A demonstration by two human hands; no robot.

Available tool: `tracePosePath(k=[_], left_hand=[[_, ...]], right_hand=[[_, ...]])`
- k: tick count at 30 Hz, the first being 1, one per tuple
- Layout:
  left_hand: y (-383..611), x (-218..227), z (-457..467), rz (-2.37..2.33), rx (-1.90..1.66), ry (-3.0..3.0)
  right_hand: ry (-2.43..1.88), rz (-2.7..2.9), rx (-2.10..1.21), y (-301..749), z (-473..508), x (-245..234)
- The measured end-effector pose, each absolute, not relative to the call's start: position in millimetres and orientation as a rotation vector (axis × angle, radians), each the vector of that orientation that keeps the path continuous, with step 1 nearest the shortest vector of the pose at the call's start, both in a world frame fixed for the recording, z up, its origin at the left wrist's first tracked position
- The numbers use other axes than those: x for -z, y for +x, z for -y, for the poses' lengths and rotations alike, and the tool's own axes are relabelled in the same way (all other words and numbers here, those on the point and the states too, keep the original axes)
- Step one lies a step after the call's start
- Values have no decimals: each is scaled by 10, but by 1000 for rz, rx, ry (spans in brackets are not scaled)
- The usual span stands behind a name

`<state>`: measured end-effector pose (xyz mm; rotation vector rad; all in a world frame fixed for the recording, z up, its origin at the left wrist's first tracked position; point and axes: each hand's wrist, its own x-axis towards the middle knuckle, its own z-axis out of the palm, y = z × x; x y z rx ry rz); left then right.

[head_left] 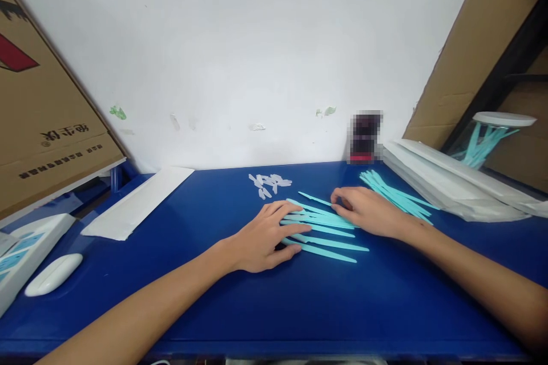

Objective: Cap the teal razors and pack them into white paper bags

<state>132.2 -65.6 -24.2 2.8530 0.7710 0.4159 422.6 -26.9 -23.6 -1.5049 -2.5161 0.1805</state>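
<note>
Several thin turquoise plastic sticks (329, 242) lie side by side on the blue table (274, 308). My left hand (265, 239) rests flat on their left ends, fingers spread and open. My right hand (368, 212) lies over their far right ends with its fingers curled at one stick's tip (314, 199); whether it grips that stick is unclear. A second heap of turquoise sticks (396, 194) lies just right of my right hand. A small pile of clear plastic caps (269, 183) sits beyond my hands.
White paper sleeves are stacked at the right (449, 185), and one lies at the left (137, 202). A jar of turquoise sticks (488, 140) stands far right. A white mouse (53, 274) and cardboard boxes (47, 125) are at the left. The wall is close behind.
</note>
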Motion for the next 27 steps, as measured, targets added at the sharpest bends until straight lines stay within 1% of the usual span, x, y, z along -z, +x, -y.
tracePosePath(k=[4, 9, 27], left_hand=[[1318, 219, 662, -883, -294, 2817], [1317, 220, 662, -934, -248, 2781], [1312, 228, 659, -836, -324, 2787]], right_hand=[[-1530, 2487, -109, 4246, 242, 257], [-1526, 2484, -113, 4256, 236, 265], [-1584, 2496, -106, 4223, 267, 222]])
